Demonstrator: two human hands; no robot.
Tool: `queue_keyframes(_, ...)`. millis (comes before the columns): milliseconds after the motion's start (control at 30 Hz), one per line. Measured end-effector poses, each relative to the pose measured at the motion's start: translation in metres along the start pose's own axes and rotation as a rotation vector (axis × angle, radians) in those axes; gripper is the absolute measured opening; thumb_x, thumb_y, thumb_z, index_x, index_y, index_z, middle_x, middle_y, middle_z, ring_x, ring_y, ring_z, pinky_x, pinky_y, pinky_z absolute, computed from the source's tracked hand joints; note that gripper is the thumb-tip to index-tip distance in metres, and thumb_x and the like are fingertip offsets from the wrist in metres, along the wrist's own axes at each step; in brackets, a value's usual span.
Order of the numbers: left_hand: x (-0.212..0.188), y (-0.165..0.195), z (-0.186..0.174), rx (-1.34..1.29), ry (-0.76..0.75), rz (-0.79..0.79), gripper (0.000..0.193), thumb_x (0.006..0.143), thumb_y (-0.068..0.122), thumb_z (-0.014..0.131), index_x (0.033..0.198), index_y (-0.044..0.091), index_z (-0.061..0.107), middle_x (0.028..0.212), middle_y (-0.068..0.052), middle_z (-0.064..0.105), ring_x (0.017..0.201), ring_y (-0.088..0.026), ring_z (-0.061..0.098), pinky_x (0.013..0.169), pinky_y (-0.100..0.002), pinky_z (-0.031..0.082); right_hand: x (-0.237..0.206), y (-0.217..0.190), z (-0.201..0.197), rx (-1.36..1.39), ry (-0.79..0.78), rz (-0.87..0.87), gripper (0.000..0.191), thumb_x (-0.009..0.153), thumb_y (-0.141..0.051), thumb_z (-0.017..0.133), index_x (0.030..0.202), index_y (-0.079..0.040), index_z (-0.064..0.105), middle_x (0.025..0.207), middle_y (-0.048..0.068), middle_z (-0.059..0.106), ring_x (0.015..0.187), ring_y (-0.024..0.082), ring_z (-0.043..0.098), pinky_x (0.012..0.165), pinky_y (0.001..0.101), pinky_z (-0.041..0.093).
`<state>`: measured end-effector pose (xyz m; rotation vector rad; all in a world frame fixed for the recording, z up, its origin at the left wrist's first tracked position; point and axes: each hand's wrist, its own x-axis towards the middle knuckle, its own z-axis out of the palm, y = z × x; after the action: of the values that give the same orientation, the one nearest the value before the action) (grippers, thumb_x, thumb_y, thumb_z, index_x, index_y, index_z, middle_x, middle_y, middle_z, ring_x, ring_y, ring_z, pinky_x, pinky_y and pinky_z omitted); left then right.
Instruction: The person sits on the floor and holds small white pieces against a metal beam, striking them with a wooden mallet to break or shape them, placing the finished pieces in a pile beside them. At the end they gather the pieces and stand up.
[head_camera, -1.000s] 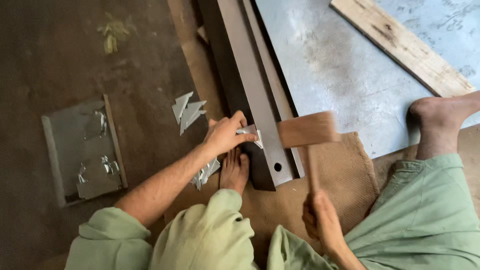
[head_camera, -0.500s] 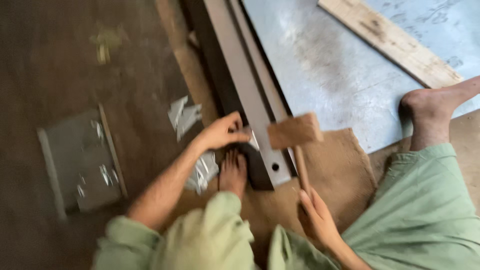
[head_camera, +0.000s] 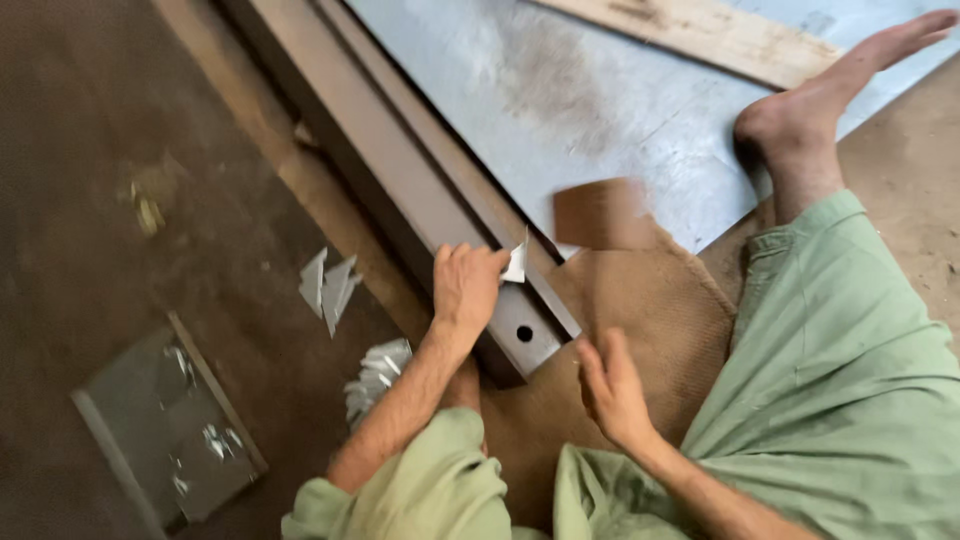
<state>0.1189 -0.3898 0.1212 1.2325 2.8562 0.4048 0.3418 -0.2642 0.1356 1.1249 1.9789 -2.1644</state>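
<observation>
I sit on the floor (head_camera: 110, 150) with the long steel beam (head_camera: 400, 190) as my landmark; it runs from the top of the view down to its near end just in front of my knees.

My left hand (head_camera: 465, 288) rests on top of the beam close to that near end, fingers curled, pinching a small piece of shiny sheet metal (head_camera: 517, 262) against the beam's upper face. A round hole (head_camera: 524, 333) shows in the beam just below that hand.

My right hand (head_camera: 612, 392) is off the beam's near end, to the right of it, over the brown sacking (head_camera: 660, 300) that lies under and beside the beam. It is closed around a handle I can barely make out in the blur; the wooden mallet head (head_camera: 603, 213) is a smeared brown block just right of the beam, above the sacking and near the metal piece.

Right of the beam lies a large grey metal sheet (head_camera: 560, 100), with a wooden plank (head_camera: 700, 35) across its far part and my bare foot (head_camera: 830, 95) on its edge.

Left of the beam, on the floor, are scattered metal offcuts (head_camera: 330, 285), more scraps (head_camera: 375, 375) beside my left forearm, and further left a flat grey tray (head_camera: 165, 430) holding a few shiny bits.
</observation>
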Motion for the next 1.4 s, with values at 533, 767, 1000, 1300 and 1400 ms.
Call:
queue_keyframes(533,-0.017,0.009,-0.049,-0.748,-0.023,0.087,0.017,0.077,0.018,0.077,0.091,0.011,0.071,0.097,-0.007,0.076,0.101,-0.026,0.069,0.090,-0.040,0.054,0.001,-0.037,-0.013,-0.074,-0.046,0.101,0.027,0.096,-0.026,0.069,0.102,-0.010,0.049,0.072,0.000,0.052,0.036,0.010,0.041,0.031,0.0282,0.030)
queue_keyframes(767,-0.065,0.022,-0.064,-1.334,-0.505,-0.494,0.025,0.091,0.023,0.068,0.108,0.006,0.064,0.090,-0.004,0.077,0.078,-0.012,0.075,0.067,-0.031,0.060,0.002,-0.061,0.039,0.122,-0.053,-0.057,0.039,0.086,-0.016,0.080,0.111,-0.007,0.052,0.080,0.002,0.060,0.038,0.007,0.044,0.030,0.0256,0.032)
queue_keyframes(1000,-0.094,-0.041,-0.030,-1.368,-0.249,-0.572,0.019,0.103,0.017,0.057,0.104,0.000,0.066,0.089,-0.005,0.076,0.074,-0.012,0.070,0.065,-0.029,0.058,-0.007,-0.017,0.054,0.015,-0.055,0.092,0.033,0.092,-0.022,0.072,0.120,-0.014,0.056,0.059,0.002,0.044,0.036,0.005,0.034,0.032,0.0240,0.022)
queue_keyframes(1300,-0.074,-0.086,-0.022,-1.270,-0.281,-0.651,0.019,0.100,0.019,0.060,0.100,0.001,0.066,0.090,-0.008,0.079,0.070,-0.012,0.073,0.057,-0.027,0.056,-0.019,0.025,0.009,-0.491,-0.135,0.159,0.028,0.097,-0.026,0.070,0.089,-0.005,0.055,0.059,-0.001,0.041,0.045,0.007,0.037,0.038,0.0258,0.030)
queue_keyframes(1400,-0.073,-0.085,-0.026,-1.270,-0.295,-0.652,0.019,0.100,0.020,0.060,0.101,0.002,0.067,0.089,-0.007,0.079,0.068,-0.012,0.072,0.055,-0.027,0.056,-0.029,0.011,0.002,-0.314,-0.143,0.146,0.024,0.096,-0.022,0.068,0.091,-0.005,0.052,0.058,-0.002,0.041,0.042,0.007,0.035,0.036,0.0272,0.026)
